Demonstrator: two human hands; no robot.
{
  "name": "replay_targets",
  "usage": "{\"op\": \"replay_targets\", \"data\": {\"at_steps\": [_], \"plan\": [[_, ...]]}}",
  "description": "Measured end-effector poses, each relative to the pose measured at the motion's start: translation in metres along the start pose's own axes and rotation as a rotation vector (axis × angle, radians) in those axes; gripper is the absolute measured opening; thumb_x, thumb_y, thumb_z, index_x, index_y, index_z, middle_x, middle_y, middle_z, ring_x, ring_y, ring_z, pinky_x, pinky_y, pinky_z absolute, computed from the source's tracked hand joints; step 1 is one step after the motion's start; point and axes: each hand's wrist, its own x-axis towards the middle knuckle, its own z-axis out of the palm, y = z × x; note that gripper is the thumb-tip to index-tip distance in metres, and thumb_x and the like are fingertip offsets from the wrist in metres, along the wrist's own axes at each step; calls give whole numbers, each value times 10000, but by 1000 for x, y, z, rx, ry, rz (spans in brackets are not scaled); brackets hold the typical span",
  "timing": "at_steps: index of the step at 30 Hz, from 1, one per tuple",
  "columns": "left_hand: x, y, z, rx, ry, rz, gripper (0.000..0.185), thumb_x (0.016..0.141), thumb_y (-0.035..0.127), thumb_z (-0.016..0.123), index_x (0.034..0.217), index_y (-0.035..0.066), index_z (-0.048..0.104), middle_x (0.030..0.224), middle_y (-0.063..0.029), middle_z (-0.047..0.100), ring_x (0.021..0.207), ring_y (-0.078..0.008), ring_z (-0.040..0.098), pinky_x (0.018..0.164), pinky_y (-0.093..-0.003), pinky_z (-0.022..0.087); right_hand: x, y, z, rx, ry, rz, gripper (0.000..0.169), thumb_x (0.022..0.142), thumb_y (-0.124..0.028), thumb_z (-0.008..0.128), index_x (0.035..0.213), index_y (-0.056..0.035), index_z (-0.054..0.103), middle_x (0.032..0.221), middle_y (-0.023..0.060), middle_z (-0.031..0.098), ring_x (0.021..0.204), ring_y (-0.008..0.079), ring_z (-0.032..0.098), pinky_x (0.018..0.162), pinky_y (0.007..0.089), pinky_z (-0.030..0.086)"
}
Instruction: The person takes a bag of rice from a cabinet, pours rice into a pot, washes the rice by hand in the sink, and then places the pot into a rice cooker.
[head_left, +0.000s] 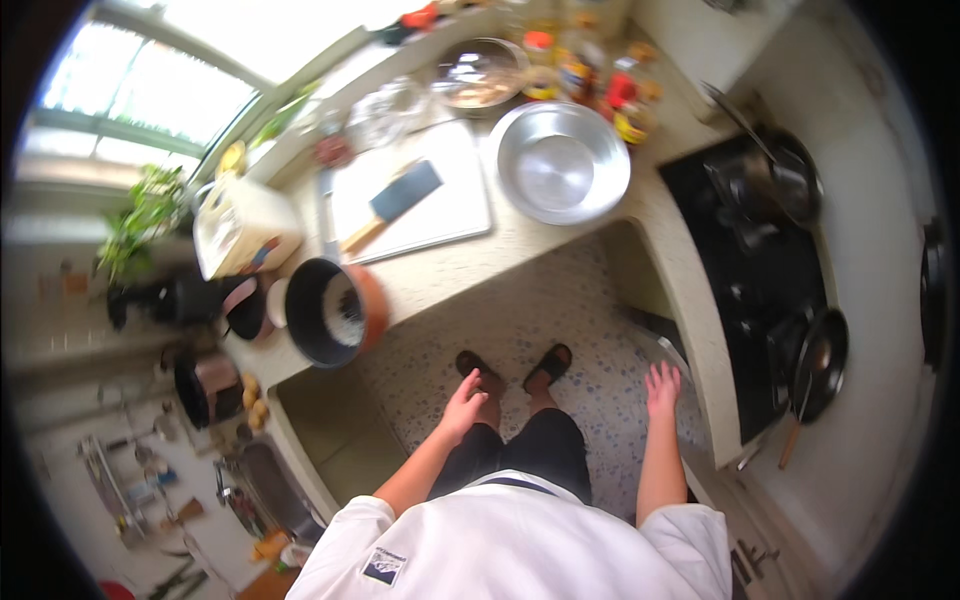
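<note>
My left hand (464, 407) hangs in front of my body with its fingers apart and nothing in it. Out to the side, near the front edge of the stove counter, my right hand (663, 388) is spread and bare. Before me on the counter lies a cleaver (406, 190) with a wooden handle, resting across a white cutting board (457, 217). To the board's right stands a wide metal basin (559, 161) with no contents visible. An orange pot (369, 307), dark inside and holding something whitish at its bottom, sits at the left near the counter edge.
A black cooktop (739, 277) on my right bears a wok (795, 180) and a frying pan (821, 367) whose handles stick out. Several sauce bottles (577, 75) and a lidded pan (480, 75) line the back. At left are a large plastic jug (244, 229) and a sink (274, 480).
</note>
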Motion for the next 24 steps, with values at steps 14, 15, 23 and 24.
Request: {"op": "replay_targets", "data": {"at_steps": [14,15,23,24], "plan": [[-24,52,-216,-1221,147,160,716,914,383,679,1476,222,265,1297,-144,510,1180,-361,593,991,-543,493,-116,129,34,-1205,-431,-59,276,990,-159,593,1260,-109,616,1031,46,666,749,151,639,558,292,488],[-19,53,-222,-1161,165,159,682,908,352,685,1445,221,287,1278,-140,517,1138,-365,608,977,-552,498,-126,116,53,-1197,-450,-55,270,991,-166,597,1253,-109,622,1030,47,667,745,150,638,559,288,486],[-5,82,-235,-1043,208,112,536,909,63,552,1395,200,372,1275,-124,553,1121,-352,614,965,-569,509,-184,97,176,-1129,-554,-104,256,1019,-189,577,1250,-94,629,1035,34,687,800,128,651,629,263,502],[-5,80,-237,-1055,230,123,535,908,50,545,1393,198,376,1270,-122,554,1118,-342,616,965,-566,510,-199,101,192,-1183,-588,-93,265,1016,-194,585,1257,-98,635,1046,26,689,820,120,651,642,260,505]]}}
